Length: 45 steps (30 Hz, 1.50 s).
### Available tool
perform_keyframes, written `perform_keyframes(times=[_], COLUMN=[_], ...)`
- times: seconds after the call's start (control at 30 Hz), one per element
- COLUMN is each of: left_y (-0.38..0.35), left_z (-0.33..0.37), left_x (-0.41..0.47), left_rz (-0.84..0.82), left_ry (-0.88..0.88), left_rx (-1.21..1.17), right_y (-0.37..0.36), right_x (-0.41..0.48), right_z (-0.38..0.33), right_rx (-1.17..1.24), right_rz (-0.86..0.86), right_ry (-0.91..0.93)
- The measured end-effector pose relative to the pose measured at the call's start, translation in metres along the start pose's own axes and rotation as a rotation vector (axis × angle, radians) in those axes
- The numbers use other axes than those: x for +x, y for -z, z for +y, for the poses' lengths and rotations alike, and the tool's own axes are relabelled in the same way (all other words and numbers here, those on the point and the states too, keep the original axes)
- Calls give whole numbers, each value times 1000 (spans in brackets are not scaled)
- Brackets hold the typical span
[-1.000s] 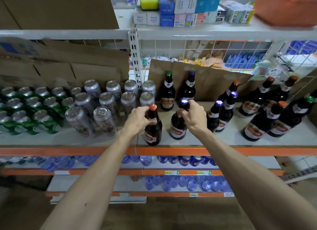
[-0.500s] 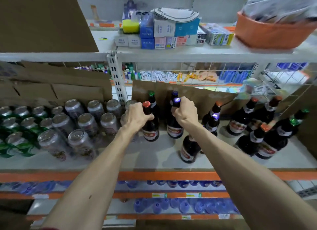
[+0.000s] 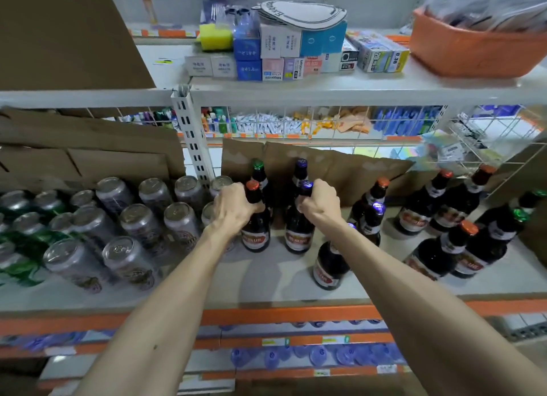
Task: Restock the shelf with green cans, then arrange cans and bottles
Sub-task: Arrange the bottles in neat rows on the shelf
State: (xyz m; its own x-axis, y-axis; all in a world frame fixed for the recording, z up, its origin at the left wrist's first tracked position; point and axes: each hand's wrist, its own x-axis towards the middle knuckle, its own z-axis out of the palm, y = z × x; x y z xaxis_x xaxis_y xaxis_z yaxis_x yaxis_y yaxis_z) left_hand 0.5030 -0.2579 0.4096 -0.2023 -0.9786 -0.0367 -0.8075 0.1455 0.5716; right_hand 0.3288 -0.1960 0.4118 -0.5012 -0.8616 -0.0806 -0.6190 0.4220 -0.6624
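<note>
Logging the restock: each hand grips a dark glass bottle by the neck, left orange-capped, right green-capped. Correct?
Wrong cap colour: in the head view the right hand grips a purple-capped dark glass bottle, not green-capped. The left hand does grip the orange-capped dark glass bottle.

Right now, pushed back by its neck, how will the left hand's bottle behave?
Tall and narrow, the red-capped bottle, gripped high by the left hand, probably tips before sliding. Seemingly glass, it may crack against the green-capped bottle behind.
</note>
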Motion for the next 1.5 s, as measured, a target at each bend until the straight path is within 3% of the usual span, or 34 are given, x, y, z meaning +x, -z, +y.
perform_keyframes(times=[0.6,1.0,1.5], left_y=[-21,-21,-30], left_z=[-16,-14,-11], left_x=[5,6,6], left_rz=[-8,-31,28], left_ry=[-33,-24,-27], left_rx=[-44,-16,39], right_y=[-13,-5,-3], right_x=[1,-2,-8], right_z=[11,3,5], right_rx=[34,-92,-164], right_rz=[9,-68,-43], right_ry=[21,4,64])
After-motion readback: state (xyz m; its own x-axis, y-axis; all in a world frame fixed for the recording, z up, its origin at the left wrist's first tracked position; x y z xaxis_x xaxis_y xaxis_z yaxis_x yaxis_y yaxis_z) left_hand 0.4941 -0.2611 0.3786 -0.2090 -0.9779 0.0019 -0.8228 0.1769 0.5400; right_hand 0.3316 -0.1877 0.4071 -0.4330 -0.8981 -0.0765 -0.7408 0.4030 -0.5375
